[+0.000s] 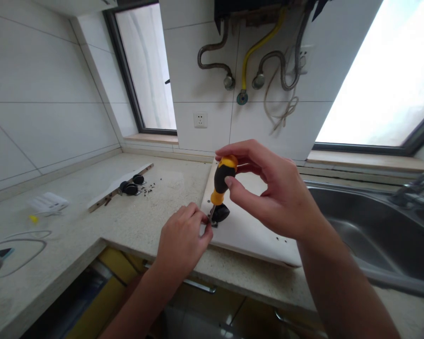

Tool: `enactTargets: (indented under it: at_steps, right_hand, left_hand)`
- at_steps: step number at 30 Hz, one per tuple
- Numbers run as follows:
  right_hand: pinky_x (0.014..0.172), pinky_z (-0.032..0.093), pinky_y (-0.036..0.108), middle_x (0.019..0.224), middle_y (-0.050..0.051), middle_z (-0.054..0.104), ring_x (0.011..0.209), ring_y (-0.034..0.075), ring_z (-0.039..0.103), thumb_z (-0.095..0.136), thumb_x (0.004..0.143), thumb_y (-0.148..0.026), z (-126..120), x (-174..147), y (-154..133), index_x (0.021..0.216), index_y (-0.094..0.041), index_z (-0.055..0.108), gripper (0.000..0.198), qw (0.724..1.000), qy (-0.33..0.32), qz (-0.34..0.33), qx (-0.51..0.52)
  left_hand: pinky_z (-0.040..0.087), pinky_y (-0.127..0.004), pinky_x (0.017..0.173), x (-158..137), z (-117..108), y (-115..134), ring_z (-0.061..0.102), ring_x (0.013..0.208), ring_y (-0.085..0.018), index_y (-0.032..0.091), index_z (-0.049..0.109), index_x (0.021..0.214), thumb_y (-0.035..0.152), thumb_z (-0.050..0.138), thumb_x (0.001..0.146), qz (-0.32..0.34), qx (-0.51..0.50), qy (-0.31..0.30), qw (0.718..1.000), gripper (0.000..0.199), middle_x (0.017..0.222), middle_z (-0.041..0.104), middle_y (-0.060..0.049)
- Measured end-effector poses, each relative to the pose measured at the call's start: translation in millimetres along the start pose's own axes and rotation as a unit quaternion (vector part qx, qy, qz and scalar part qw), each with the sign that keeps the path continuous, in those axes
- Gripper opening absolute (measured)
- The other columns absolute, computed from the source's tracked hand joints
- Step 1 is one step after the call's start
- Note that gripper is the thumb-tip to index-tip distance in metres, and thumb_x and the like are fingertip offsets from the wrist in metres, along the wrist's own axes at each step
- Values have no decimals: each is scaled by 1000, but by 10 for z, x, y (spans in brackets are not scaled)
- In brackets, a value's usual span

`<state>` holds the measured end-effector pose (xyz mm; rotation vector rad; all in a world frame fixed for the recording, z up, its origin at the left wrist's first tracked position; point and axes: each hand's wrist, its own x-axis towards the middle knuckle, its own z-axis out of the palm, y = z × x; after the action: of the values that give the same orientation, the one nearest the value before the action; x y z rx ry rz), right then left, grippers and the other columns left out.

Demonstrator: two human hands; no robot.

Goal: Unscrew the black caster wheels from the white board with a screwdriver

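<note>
My right hand (268, 188) grips the yellow and black handle of a screwdriver (225, 178), which is tilted with its tip down. The tip meets the metal plate of a black caster wheel (220, 213) near the left edge of a white board (254, 238). Beside that tip, my left hand (183, 230) has its thumb and forefinger pinched at the caster's plate. Whatever lies between those fingertips is too small to make out. Two small dark holes show near the board's front right part.
Several black casters (130, 188) and loose screws (148, 189) lie on the counter by a narrow white strip (116, 189). A clear plastic packet (49, 203) and a cable (38, 240) are at left. A steel sink (371, 230) is at right, with pipes (247, 56) above.
</note>
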<state>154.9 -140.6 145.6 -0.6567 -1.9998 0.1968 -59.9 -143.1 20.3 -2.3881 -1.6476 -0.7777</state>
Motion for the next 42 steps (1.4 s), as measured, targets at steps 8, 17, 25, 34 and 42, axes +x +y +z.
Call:
enactTargets:
  at_steps: [8,17,25,34,42]
  right_hand:
    - [102,68,37,124,3,78,114,20,76,79,90,-11,5,-5,-14,133,-24,74,45,993,95,-13,69]
    - [95,69,42,119,3,76,119,25,78,85,89,-14,-58,13,-104,124,-29,78,39,965,235,-40,109]
    - [97,69,46,121,4,76,118,25,77,81,92,-12,-96,0,-111,125,-28,76,37,969,221,-27,102]
    - [95,67,45,120,2,75,120,26,77,83,88,-12,-85,20,-79,124,-32,80,42,966,241,-33,89]
    - [84,64,48,116,2,76,103,28,74,87,82,-16,-119,55,-90,115,-41,85,42,954,292,-44,45]
  left_hand:
    - [54,-45,82,-24,-22,12,73,94,-30,23,69,95,23,62,100,14,39,66,997,8,98,73,-8]
    - [50,-36,79,599,-300,-1415,73,95,-29,22,82,97,46,65,94,-220,24,-21,975,29,113,81,-11]
    - [44,-35,68,1053,-180,-2357,76,90,-35,19,85,88,40,77,73,-300,52,-97,948,27,91,83,-15]
    - [52,-41,83,1216,-336,-2160,76,96,-36,17,85,96,43,68,89,-229,6,-43,973,32,98,83,-16]
    - [57,-45,103,657,-147,-514,72,116,-28,23,79,128,56,55,113,99,-227,-92,964,43,126,80,-9]
